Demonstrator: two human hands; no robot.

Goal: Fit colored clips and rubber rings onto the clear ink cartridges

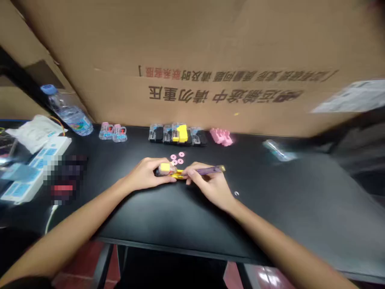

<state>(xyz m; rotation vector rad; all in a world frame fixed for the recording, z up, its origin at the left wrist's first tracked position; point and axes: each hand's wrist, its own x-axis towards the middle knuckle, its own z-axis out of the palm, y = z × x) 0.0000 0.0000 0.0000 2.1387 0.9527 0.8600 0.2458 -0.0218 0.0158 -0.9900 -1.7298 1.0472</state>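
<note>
My left hand (pixel 148 173) is closed around a small yellow-and-clear plastic part (pixel 165 167), held just above the black table. In my right hand (pixel 207 182) is a slim purple pen-like tool (pixel 209 170), gripped like a pencil with its gold-coloured end pointing right. The tool's other end is hidden by my fingers, close to a yellow piece (pixel 178 174) between both hands. Several pink rings (pixel 180 161) lie just beyond my fingertips. A small pale C-shaped bit (pixel 236 193) rests right of my right wrist.
Along the cardboard wall (pixel 192 48) stand clear-and-black plastic parts with a yellow piece (pixel 181 133), pink pieces (pixel 221 136) and clear pink-topped parts (pixel 119 133). At left are a water bottle (pixel 70 114) and a white power strip (pixel 36 168). A clear packet (pixel 279 151) lies at right.
</note>
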